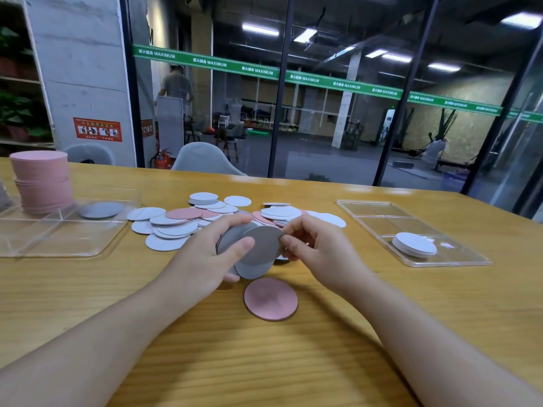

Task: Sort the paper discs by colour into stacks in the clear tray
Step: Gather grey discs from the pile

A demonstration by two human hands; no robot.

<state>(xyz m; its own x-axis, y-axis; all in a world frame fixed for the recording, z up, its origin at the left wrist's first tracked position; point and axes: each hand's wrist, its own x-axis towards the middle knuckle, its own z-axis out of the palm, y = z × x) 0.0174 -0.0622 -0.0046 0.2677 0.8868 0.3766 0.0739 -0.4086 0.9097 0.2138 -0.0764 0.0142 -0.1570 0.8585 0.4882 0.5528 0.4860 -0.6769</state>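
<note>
Above the worktop (323,362), grey discs (258,245) gathered.
Left hand (205,254) grips the fan; right hand (311,245) pinches its edge. Square them before stacking in the clear tray (58,239).

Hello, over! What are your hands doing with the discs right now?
Left hand holds grey discs; right hand pinches the top one. Pink disc loose on the table. Nothing blocking.

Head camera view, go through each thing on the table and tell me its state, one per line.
Left hand: holds fanned grey discs.
Right hand: pinches top grey disc's edge.
Pink stack: tall, in left tray.
White stack: short, in right tray.
Single pink disc: flat on table.
Loose pile: unsorted.
</note>
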